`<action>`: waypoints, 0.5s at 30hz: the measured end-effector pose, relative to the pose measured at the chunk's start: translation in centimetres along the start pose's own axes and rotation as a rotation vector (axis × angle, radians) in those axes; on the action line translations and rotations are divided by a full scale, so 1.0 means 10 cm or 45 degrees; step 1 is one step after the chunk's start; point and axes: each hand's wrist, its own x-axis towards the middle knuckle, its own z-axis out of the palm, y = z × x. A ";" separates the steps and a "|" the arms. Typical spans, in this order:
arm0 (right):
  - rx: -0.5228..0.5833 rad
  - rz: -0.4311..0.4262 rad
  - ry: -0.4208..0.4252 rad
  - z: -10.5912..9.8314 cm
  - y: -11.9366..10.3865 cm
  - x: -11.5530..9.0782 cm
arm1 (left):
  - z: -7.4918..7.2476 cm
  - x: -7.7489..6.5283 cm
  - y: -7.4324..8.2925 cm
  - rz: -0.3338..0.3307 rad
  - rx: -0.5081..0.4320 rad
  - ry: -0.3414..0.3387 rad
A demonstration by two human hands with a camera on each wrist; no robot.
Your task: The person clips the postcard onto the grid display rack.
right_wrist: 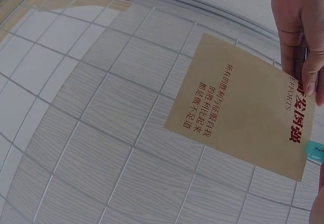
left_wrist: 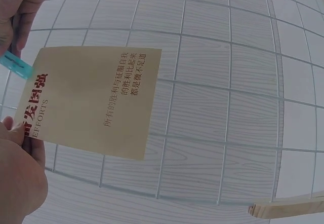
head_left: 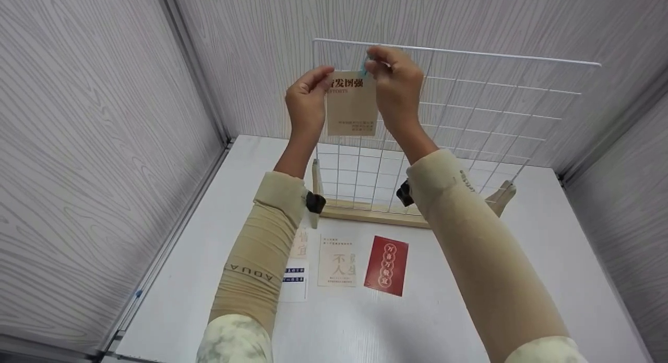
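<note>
Up at the top left of a white wire grid (head_left: 469,53), a beige card (head_left: 352,106) with red Chinese characters and the word EFFORTS hangs upright against the wires. My left hand (head_left: 308,99) pinches its upper left corner between thumb and fingers. At the upper right of the card, my right hand (head_left: 401,86) grips a small teal clip (left_wrist: 17,66), which sits on the card's top edge. In the right wrist view the teal clip (right_wrist: 315,151) is partly cut off by the frame edge. My right fingers hide some of the clip in the head view.
The grid stands in a wooden base (head_left: 376,216) on a white table (head_left: 334,326). Before it lie a red card (head_left: 387,266), a cream card (head_left: 334,248), a white card with blue bands (head_left: 293,292) and another pale card (head_left: 300,245). Wood-grain panels enclose the back and sides.
</note>
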 end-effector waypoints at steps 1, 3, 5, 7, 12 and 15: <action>-0.005 0.002 0.000 0.00 0.00 0.00 | 0.00 0.00 0.00 0.005 0.004 0.002; -0.016 0.002 0.001 0.01 0.01 0.01 | 0.02 0.01 -0.01 0.007 0.006 0.006; -0.029 0.000 -0.001 0.02 0.02 0.02 | 0.03 0.02 -0.03 0.006 0.003 0.007; -0.037 -0.004 0.000 0.02 0.03 0.02 | 0.04 0.02 -0.05 0.000 -0.007 0.008; -0.033 -0.031 0.002 0.05 0.04 0.03 | 0.06 0.01 -0.07 0.000 -0.010 0.017; -0.023 -0.047 0.011 0.06 0.04 0.04 | 0.07 0.01 -0.06 0.010 0.003 0.031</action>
